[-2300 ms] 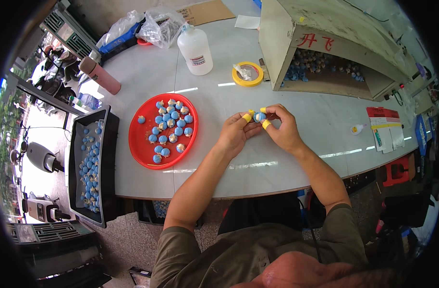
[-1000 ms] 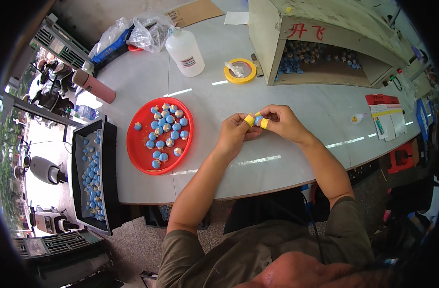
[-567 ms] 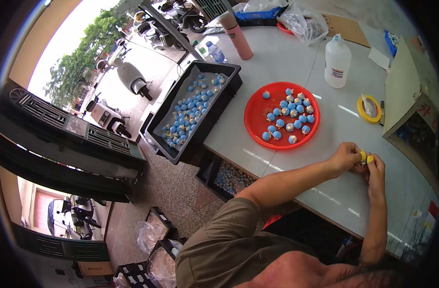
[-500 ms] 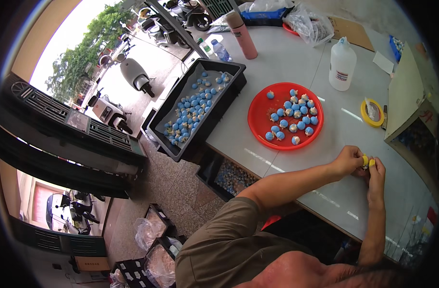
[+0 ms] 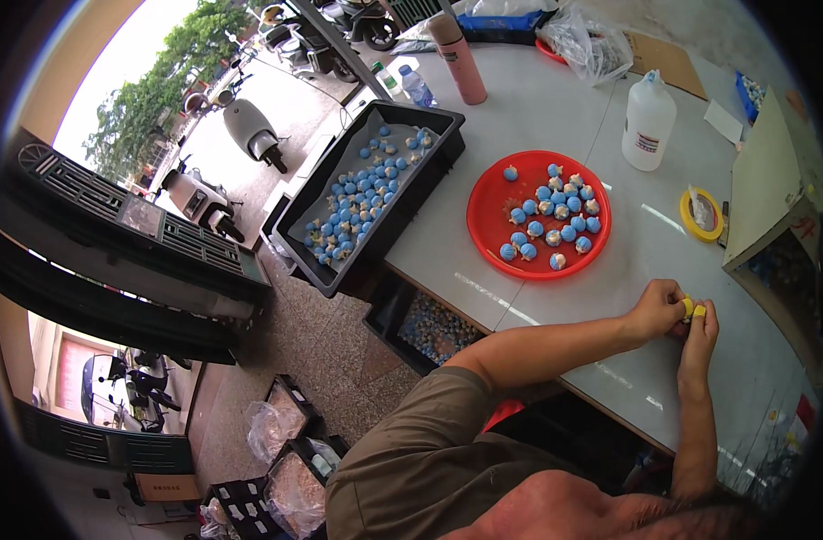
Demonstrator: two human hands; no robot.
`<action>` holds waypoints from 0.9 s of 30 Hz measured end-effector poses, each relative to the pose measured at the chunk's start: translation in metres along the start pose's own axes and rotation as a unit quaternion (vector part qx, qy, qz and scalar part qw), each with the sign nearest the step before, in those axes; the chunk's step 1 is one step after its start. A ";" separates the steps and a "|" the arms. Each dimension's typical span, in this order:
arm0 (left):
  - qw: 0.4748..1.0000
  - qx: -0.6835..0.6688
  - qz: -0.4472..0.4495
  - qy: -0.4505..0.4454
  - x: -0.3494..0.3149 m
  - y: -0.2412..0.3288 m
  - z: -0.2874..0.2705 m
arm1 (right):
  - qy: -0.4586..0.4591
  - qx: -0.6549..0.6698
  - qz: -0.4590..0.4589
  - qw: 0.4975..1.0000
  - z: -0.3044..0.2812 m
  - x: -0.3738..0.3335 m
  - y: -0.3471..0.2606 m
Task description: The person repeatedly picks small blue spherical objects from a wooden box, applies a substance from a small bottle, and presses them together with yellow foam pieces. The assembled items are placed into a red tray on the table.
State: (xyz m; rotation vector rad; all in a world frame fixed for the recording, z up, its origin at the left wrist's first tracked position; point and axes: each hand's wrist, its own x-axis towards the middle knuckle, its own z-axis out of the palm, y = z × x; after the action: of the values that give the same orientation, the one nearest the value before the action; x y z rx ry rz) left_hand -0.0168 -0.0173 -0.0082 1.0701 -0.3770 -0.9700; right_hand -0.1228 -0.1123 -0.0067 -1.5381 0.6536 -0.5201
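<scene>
My left hand (image 5: pixel 658 308) and my right hand (image 5: pixel 700 331) meet over the white table (image 5: pixel 556 117), fingers closed together on a small piece with yellow-capped fingertips (image 5: pixel 692 310) pinching it. The piece itself is mostly hidden between the fingers. To the left of my hands lies a red round tray (image 5: pixel 492 236) holding several small blue and white balls (image 5: pixel 547 216). Further left, a black bin (image 5: pixel 339 270) hangs off the table edge with several more blue balls (image 5: pixel 357 202) in it.
A white plastic bottle (image 5: pixel 648 123), a yellow tape roll (image 5: pixel 701 214) and a pink flask (image 5: pixel 459 58) stand on the table. A tan box (image 5: pixel 761 184) is at the right. Crates (image 5: pixel 429 328) sit under the table; scooters (image 5: pixel 249 130) are parked outside.
My head has turned far to the left, so the bin, floor and street now fill the view. My hands stay together on the small piece at the table.
</scene>
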 end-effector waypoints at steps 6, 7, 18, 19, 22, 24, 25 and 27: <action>1.000 0.006 -0.001 -0.003 -0.001 0.002 -0.001 | 0.018 0.010 -0.010 1.000 0.010 -0.003 -0.010; 1.000 0.011 0.000 -0.005 0.000 0.002 -0.001 | 0.020 0.006 -0.011 1.000 0.010 -0.004 -0.011; 1.000 0.005 0.009 -0.010 0.002 -0.002 -0.003 | 0.024 -0.005 -0.014 1.000 0.008 -0.002 -0.007; 1.000 0.004 0.009 -0.011 0.001 -0.001 -0.003 | 0.025 -0.002 -0.012 1.000 0.009 -0.002 -0.008; 1.000 0.006 0.009 -0.010 0.000 0.001 -0.003 | 0.019 0.010 -0.011 1.000 0.009 -0.003 -0.007; 1.000 0.013 -0.004 -0.008 -0.002 0.006 -0.002 | 0.024 0.008 -0.001 1.000 0.011 -0.004 -0.010; 1.000 0.016 -0.013 -0.008 -0.004 0.009 -0.001 | 0.030 0.007 0.005 1.000 0.012 -0.005 -0.012; 1.000 0.028 -0.010 -0.008 -0.001 0.007 -0.006 | 0.031 0.008 0.006 0.999 0.017 -0.006 -0.017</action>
State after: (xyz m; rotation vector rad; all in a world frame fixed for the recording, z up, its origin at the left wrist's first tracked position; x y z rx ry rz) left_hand -0.0096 -0.0120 -0.0050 1.1197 -0.4105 -0.9903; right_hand -0.1145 -0.0956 0.0091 -1.5062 0.7040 -0.5651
